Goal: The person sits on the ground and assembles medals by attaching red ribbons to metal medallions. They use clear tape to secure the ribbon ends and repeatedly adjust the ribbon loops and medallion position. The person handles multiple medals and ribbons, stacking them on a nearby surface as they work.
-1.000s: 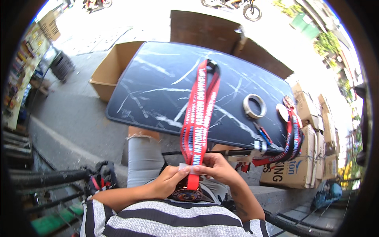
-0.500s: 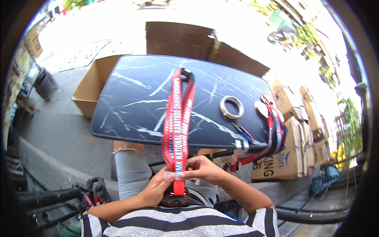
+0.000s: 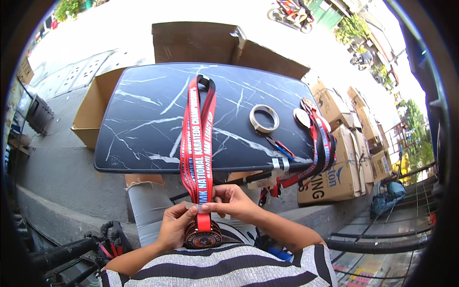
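Observation:
A bundle of red medal ribbons [image 3: 196,138] lies lengthwise over the dark marbled table [image 3: 143,119] and hangs past its near edge towards my lap. Bronze-coloured medals [image 3: 203,235] are stacked at its lower end, against my striped shirt. Just above them, a whitish strip of tape [image 3: 201,208] sits across the ribbons. My left hand [image 3: 178,224] pinches the ribbons and tape from the left, thumb on top. From the right, my right hand [image 3: 232,203] pinches the same spot with thumb and fingers. The fingertips almost meet; how far the tape wraps round is hidden.
On the table's right are a tape roll [image 3: 264,118], a small red-and-blue tool [image 3: 280,147] and more medals [image 3: 302,116], their ribbons [image 3: 321,148] drooping over the edge. Tape strips [image 3: 281,165] cling to the near edge. Cardboard boxes [image 3: 337,167] stand at right; an open box [image 3: 98,105] at left.
The whole view has shifted, so the table sits further left. Both hands still pinch the ribbons at the tape; more of the medals now shows. A motorcycle has appeared at the far right.

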Action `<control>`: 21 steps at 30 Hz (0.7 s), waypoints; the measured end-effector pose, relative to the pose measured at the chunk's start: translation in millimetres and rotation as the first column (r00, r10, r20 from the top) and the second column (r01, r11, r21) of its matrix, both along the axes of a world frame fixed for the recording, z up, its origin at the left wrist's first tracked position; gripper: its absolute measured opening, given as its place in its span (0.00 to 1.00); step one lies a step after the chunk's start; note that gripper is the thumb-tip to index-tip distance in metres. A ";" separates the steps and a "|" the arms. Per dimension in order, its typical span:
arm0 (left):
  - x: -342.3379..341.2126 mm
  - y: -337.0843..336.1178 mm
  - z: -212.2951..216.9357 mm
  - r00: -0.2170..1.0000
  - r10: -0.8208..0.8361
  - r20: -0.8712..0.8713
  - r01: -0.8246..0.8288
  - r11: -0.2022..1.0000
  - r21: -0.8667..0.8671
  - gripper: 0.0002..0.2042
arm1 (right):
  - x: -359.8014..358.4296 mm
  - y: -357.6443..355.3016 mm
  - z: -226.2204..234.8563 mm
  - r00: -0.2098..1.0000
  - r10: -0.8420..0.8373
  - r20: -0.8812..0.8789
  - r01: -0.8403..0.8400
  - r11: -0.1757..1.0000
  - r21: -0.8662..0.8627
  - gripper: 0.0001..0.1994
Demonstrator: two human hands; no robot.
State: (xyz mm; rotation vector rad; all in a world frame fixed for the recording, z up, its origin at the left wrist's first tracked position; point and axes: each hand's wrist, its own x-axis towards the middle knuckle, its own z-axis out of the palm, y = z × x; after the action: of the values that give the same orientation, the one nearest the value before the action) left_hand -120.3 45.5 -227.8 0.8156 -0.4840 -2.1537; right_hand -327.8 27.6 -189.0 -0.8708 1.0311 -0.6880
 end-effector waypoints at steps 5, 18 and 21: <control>-7.1 -1.6 -0.3 0.996 0.085 -0.026 -0.086 0.996 -0.027 0.05 | -1.0 2.9 -1.5 0.999 -0.029 0.016 0.029 0.999 -0.026 0.14; -4.2 0.8 -1.9 0.984 0.133 -0.119 -0.129 0.991 0.040 0.04 | 4.5 6.9 4.7 0.995 -0.098 0.013 0.098 0.994 -0.046 0.13; -3.5 0.7 -2.3 0.983 0.121 -0.141 -0.110 0.990 0.087 0.04 | 5.7 7.7 5.2 0.994 -0.102 -0.030 0.100 0.994 -0.054 0.13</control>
State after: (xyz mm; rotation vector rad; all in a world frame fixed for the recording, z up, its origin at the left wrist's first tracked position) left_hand -123.8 46.2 -230.2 0.7045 -0.2718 -2.1164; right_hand -322.1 35.2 -183.8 -0.8827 1.0964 -0.7911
